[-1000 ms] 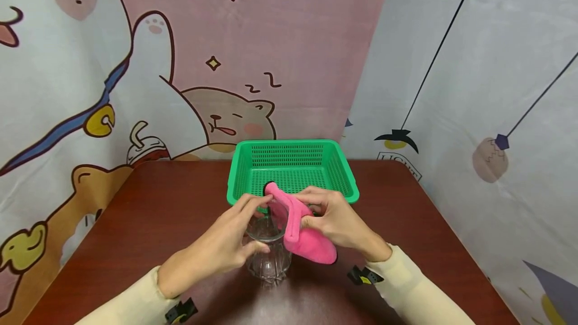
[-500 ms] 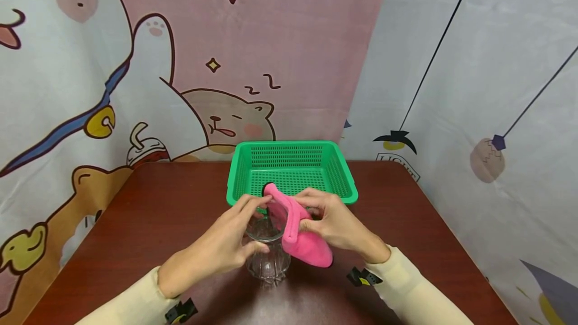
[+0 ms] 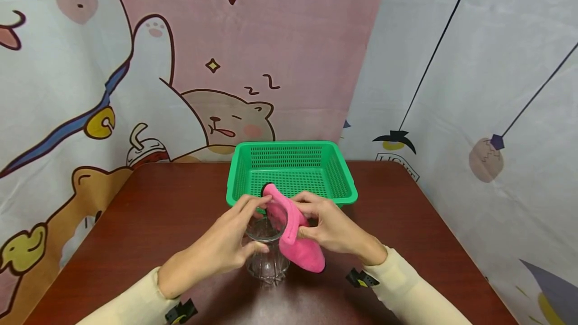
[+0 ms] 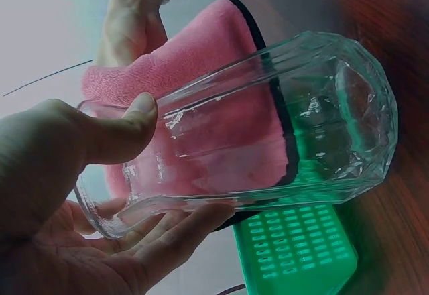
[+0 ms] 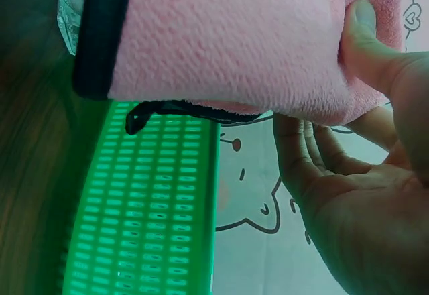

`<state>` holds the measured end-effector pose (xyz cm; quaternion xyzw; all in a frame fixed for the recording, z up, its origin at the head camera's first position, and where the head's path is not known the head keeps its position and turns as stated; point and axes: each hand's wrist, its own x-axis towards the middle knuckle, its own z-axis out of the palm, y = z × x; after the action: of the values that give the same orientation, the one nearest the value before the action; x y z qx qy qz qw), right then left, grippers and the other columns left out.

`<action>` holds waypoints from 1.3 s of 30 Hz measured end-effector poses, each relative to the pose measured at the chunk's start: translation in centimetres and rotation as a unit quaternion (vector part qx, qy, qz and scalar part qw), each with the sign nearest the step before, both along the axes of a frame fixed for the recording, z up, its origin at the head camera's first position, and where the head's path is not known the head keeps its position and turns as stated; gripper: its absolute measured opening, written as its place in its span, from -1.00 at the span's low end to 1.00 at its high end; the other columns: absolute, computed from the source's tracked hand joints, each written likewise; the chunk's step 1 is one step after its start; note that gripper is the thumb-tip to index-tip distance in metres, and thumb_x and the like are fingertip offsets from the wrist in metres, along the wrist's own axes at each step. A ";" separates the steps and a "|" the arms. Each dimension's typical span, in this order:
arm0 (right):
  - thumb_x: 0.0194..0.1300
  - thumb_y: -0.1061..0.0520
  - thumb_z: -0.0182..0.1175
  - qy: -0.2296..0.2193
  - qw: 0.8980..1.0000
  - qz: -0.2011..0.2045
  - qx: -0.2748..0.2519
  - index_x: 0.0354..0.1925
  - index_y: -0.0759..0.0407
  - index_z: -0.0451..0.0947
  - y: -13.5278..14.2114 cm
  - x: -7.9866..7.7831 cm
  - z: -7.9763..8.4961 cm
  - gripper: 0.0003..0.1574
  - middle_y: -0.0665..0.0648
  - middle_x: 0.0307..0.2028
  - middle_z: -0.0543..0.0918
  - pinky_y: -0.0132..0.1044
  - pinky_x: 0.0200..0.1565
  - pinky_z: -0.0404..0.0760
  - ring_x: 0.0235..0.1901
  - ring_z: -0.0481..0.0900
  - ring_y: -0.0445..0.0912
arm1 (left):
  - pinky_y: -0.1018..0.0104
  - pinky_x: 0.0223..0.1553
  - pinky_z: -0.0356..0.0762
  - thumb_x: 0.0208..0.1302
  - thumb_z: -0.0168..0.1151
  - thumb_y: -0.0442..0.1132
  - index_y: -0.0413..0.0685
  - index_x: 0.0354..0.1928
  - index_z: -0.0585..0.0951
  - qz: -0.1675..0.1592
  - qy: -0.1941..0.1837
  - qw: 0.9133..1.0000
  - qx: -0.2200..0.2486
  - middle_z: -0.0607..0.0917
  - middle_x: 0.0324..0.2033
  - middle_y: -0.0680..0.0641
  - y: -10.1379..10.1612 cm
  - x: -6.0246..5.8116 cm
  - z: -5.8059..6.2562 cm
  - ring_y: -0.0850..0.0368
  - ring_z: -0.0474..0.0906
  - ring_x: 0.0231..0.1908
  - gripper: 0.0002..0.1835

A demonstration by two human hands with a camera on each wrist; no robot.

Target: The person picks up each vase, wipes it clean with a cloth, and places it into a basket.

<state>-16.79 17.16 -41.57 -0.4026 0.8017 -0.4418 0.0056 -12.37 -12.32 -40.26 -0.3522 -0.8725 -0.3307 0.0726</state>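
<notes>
A clear, faceted glass vase stands upright near the table's middle, its mouth upward. My left hand grips it around the neck, thumb on the near side and fingers behind, as the left wrist view also shows at the glass wall. Between thumb and fingers, my right hand pinches a pink cleaning cloth with black edging. Folded over, the cloth lies against the right side of the vase's rim. In the right wrist view the cloth covers most of the vase.
Behind the hands, a green perforated plastic basket sits on the dark reddish-brown table. A cartoon-printed curtain hangs behind and beside the table.
The right hand has shifted slightly left and down, and the cloth's hanging end has swung left toward the vase. The left hand and the vase have hardly moved.
</notes>
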 end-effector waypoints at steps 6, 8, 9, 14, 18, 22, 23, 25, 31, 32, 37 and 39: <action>0.49 0.28 0.59 0.036 0.999 -0.006 0.025 0.06 0.02 0.95 -0.3 0.0 -0.5 -0.74 0.00 0.20 0.80 -0.26 0.06 0.83 0.27 0.72 -0.06 | 0.39 -0.01 0.80 0.25 0.82 -0.28 -0.20 0.71 0.39 0.000 0.002 1.000 -0.001 0.60 0.44 -0.17 0.0 0.0 -0.1 -0.12 0.79 0.23 0.07; 0.51 0.27 0.58 0.046 0.998 -0.008 0.041 0.06 0.02 0.95 -0.5 0.1 -0.6 -0.76 -0.01 0.20 0.80 -0.25 0.14 0.81 0.27 0.73 -0.06 | 0.40 -0.01 0.80 0.26 0.81 -0.27 -0.20 0.70 0.40 0.000 0.001 1.000 -0.001 0.60 0.44 -0.17 0.0 0.0 -0.1 -0.12 0.79 0.23 0.05; 0.52 0.26 0.57 0.050 0.997 -0.009 0.050 0.07 0.03 0.95 -0.5 0.1 -0.7 -0.76 0.00 0.21 0.80 -0.24 0.16 0.79 0.27 0.73 -0.05 | 0.40 -0.01 0.80 0.27 0.81 -0.27 -0.19 0.69 0.40 -0.001 0.000 1.000 -0.002 0.60 0.44 -0.17 0.0 0.0 -0.1 -0.12 0.78 0.23 0.04; 0.51 0.31 0.54 0.052 0.995 -0.014 0.090 0.13 0.03 0.94 -0.6 0.3 -1.1 -0.68 0.02 0.25 0.76 -0.21 0.21 0.79 0.32 0.72 -0.01 | 0.40 0.00 0.81 0.28 0.80 -0.26 -0.18 0.72 0.39 -0.002 0.000 1.000 -0.004 0.59 0.43 -0.16 0.0 0.1 0.0 -0.06 0.78 0.24 0.05; 0.49 0.34 0.53 0.053 0.991 -0.013 0.120 0.12 0.01 0.93 -0.6 0.2 -1.2 -0.65 0.06 0.26 0.73 -0.22 0.22 0.78 0.33 0.72 0.01 | 0.41 0.00 0.81 0.29 0.79 -0.27 -0.17 0.75 0.36 0.001 -0.004 1.000 -0.004 0.60 0.42 -0.16 0.0 0.0 0.0 -0.01 0.79 0.25 0.08; 0.48 0.33 0.55 0.050 0.989 -0.006 0.140 0.07 0.01 0.94 -0.7 0.1 -1.3 -0.69 0.09 0.22 0.73 -0.29 0.11 0.75 0.29 0.71 0.00 | 0.42 -0.03 0.80 0.29 0.79 -0.30 -0.16 0.75 0.36 0.001 -0.012 1.000 0.002 0.60 0.41 -0.17 0.1 0.0 -0.1 -0.05 0.80 0.24 0.07; 0.48 0.33 0.56 0.047 0.988 -0.005 0.144 0.06 0.01 0.94 -0.7 0.0 -1.4 -0.69 0.09 0.21 0.73 -0.32 0.09 0.73 0.28 0.70 -0.01 | 0.42 -0.04 0.80 0.29 0.79 -0.30 -0.16 0.75 0.36 0.000 -0.013 1.000 0.003 0.60 0.40 -0.18 0.1 0.0 -0.1 -0.06 0.80 0.24 0.08; 0.47 0.35 0.55 0.046 0.987 -0.001 0.151 0.05 0.01 0.94 -0.7 -0.1 -1.6 -0.69 0.09 0.19 0.74 -0.35 0.04 0.71 0.23 0.70 -0.02 | 0.41 -0.02 0.80 0.28 0.80 -0.30 -0.16 0.74 0.36 0.001 -0.010 1.000 0.004 0.60 0.41 -0.18 0.1 0.0 -0.1 -0.07 0.81 0.24 0.08; 0.43 0.42 0.52 0.054 0.983 0.010 0.177 -0.01 0.00 0.93 -0.6 -0.3 -2.5 -0.65 0.11 0.16 0.75 -0.31 0.08 0.72 0.17 0.72 -0.04 | 0.39 0.00 0.75 0.27 0.81 -0.25 -0.14 0.74 0.37 0.010 0.005 1.000 -0.011 0.62 0.42 -0.20 0.1 0.1 -0.2 0.06 0.78 0.18 0.09; 0.44 0.42 0.51 0.052 0.982 0.011 0.182 -0.03 0.00 0.93 -0.6 -0.3 -2.6 -0.65 0.11 0.16 0.75 -0.31 0.09 0.72 0.18 0.72 -0.04 | 0.39 -0.02 0.74 0.27 0.81 -0.25 -0.14 0.75 0.37 0.011 0.005 1.000 -0.013 0.62 0.42 -0.20 0.1 0.1 -0.2 0.09 0.77 0.14 0.09; 0.44 0.44 0.49 0.060 0.978 0.018 0.198 -0.10 -0.03 0.90 -0.6 -0.4 -3.0 -0.64 0.08 0.13 0.75 -0.28 0.15 0.76 0.19 0.72 -0.07 | 0.41 -0.08 0.71 0.28 0.81 -0.23 -0.14 0.75 0.36 0.012 0.007 1.000 -0.017 0.61 0.41 -0.19 0.1 0.1 -0.1 0.15 0.71 0.04 0.09; 0.41 0.45 0.50 0.064 0.977 0.021 0.202 -0.14 -0.04 0.89 -0.6 -0.5 -3.2 -0.63 0.08 0.11 0.76 -0.28 0.14 0.76 0.16 0.72 -0.10 | 0.40 -0.05 0.73 0.28 0.81 -0.23 -0.14 0.75 0.36 0.011 0.008 1.000 -0.017 0.61 0.40 -0.18 0.1 0.1 -0.1 0.14 0.75 0.07 0.09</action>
<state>-17.27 16.54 -44.78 -0.4377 0.8643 -0.2440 0.0446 -12.30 -12.22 -40.38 -0.3467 -0.8810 -0.3124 0.0771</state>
